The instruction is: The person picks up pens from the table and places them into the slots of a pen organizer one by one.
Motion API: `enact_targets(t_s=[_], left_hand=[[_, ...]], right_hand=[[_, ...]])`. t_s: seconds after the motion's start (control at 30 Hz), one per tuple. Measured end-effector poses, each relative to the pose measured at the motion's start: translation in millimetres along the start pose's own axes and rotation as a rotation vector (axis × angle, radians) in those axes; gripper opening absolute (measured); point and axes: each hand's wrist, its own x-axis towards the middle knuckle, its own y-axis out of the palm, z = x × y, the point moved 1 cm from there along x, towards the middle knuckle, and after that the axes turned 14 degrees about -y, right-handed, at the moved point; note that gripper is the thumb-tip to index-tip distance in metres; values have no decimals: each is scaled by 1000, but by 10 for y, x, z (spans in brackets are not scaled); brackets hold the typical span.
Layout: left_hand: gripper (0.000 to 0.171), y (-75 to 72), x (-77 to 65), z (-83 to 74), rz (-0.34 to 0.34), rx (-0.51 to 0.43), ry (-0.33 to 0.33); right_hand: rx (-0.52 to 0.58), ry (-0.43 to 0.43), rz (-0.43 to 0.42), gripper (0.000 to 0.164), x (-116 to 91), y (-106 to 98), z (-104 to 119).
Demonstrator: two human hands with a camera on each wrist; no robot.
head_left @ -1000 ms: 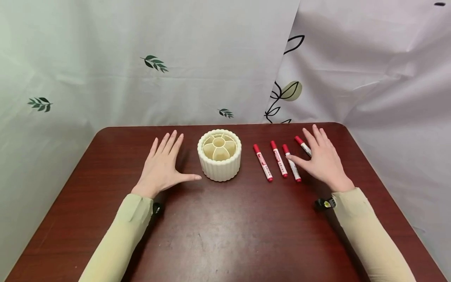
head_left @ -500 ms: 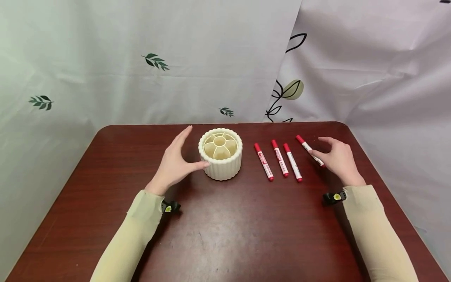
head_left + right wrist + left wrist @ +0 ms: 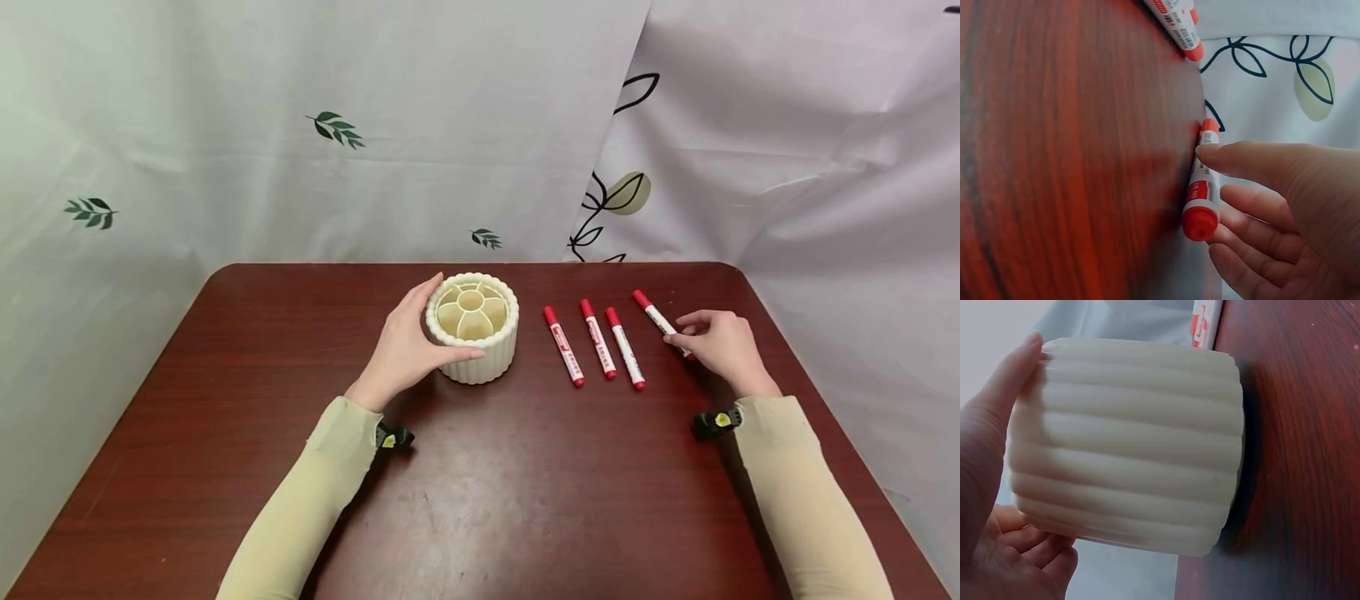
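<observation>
the holder (image 3: 497, 354) stands upright near the middle of the far edge of the bench (image 3: 525, 467), axis vertical, opening upward. the left hand (image 3: 405, 346) curls its fingers round the left side, thumb across the front, probably to steady it. toward the far right corner, the right hand (image 3: 722, 342) pinches a marker (image 3: 658, 317) between thumb and fingers, a narrow grip suiting a thin barrel; its long axis slants, cap toward the far edge and leftward. three other markers (image 3: 598, 339) lie between, perhaps spaced for finger room
</observation>
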Motion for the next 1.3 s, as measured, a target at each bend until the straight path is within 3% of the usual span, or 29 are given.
enact_targets(t_s=[0.3, 0.63, 0.9, 1.3], left_hand=[[119, -18, -10, -17, 2, 28, -25], [115, -18, -3, -18, -12, 18, 5], [114, -34, 6, -16, -10, 47, -3], [117, -79, 1, -49, 9, 90, -7]], right_hand=[[-25, -30, -5, 23, 3, 52, -29], [-12, -69, -68, 20, 23, -4, 35], [42, -66, -157, 27, 83, -171, 272], [253, -51, -285, 31, 151, -316, 701]])
